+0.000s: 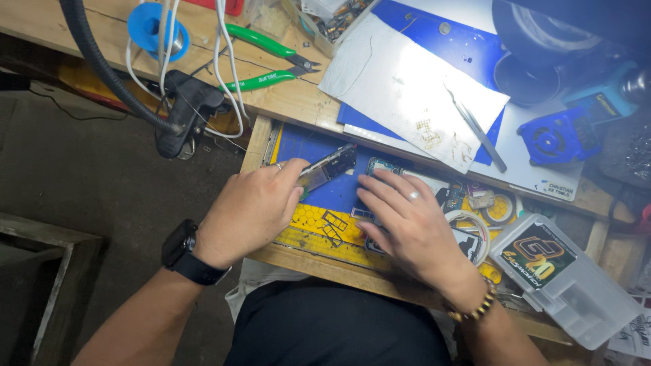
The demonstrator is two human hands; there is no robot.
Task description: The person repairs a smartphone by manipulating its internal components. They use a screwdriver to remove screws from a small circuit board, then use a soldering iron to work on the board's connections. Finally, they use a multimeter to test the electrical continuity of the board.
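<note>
Rough wooden bench boards [298, 102] run across the top of the view, with a pulled-out drawer [319, 261] below them and a dark floor off to the left. At the far left a black flexible arm ends in a clamp [186, 112] fixed to the bench edge, white cables [227, 61] trail over it, and a blue spool [152, 27] sits behind. Just right of that lie green-handled cutters [271, 61]. Lower down, the left hand [251, 213], with a black watch [183, 251] on its wrist, pinches the near end of a narrow phone circuit board [329, 166] between thumb and forefinger; the other fingers are curled. This board is tilted up over the blue and yellow mat [319, 217] that lines the drawer, its far end pointing toward the bench. Above it a white paper sheet [400, 88] covers a blue pad [441, 37], with metal tweezers [478, 129] lying on it. The right hand [410, 227], wearing a ring and a beaded bracelet, rests palm down with fingers spread and open on the mat, fingertips near a second small board [383, 165]; it grips nothing. Farther right sit a small blue fan [556, 135] and a clear plastic box [569, 278].
</note>
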